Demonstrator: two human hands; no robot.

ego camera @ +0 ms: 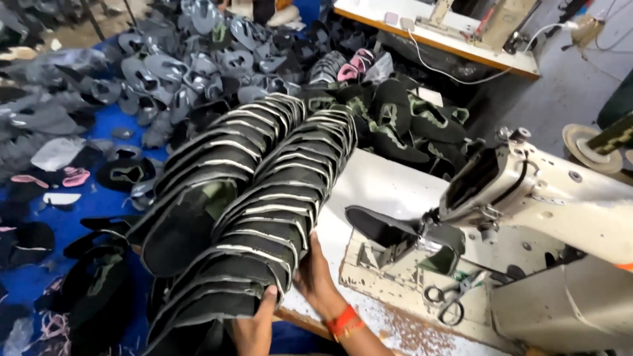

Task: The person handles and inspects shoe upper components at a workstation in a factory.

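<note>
Your right hand [316,277] is curled around the near end of the right stack of dark shoe pieces [283,198], with the fingers tucked under it and pressed against the side. Your left hand [254,326] sits low in the picture, thumb up, gripping the bottom of the same bundle. You cannot see the left fingers well, because the pieces hide them. A second stack [211,178] lies just beside the first, touching it, on its left. Both stacks run long, from near your hands up and away toward the big heap of grey and black shoe pieces [198,66] on the blue floor cloth [79,204]. So the long way of the stacks points away from you, and your hands hold only the near end. To your right stands the sewing machine [541,217] with a dark piece [382,231] under it, and small scissors [455,300] lie on the worn white table [376,178].
</note>
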